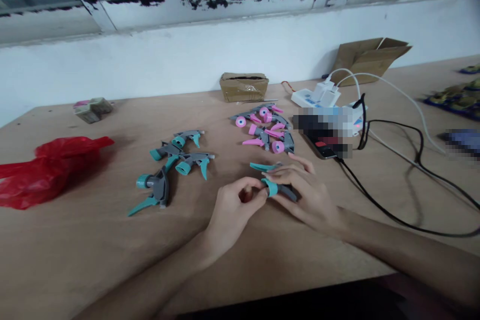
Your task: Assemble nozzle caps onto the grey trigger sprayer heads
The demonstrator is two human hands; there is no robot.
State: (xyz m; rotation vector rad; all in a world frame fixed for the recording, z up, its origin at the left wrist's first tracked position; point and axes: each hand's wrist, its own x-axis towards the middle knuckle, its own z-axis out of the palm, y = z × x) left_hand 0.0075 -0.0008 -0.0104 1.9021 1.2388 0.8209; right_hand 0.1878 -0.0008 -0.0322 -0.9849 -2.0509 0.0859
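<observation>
Between my hands is a grey spray trigger head with a teal collar and teal lever (272, 188). My right hand (305, 192) is wrapped round its grey body and hides part of it. The fingertips of my left hand (234, 205) pinch the teal collar. To the left lie several more grey-and-teal spray heads (160, 187) in a loose group. Beyond my hands sits a pile of grey-and-pink spray heads (266, 132).
A red plastic bag (56, 170) lies at far left. Cardboard boxes (243, 89) stand along the wall. Rightward are a white power strip (307, 98) with chargers, a dark phone-like device (318, 142) and a looping black cable (375, 210).
</observation>
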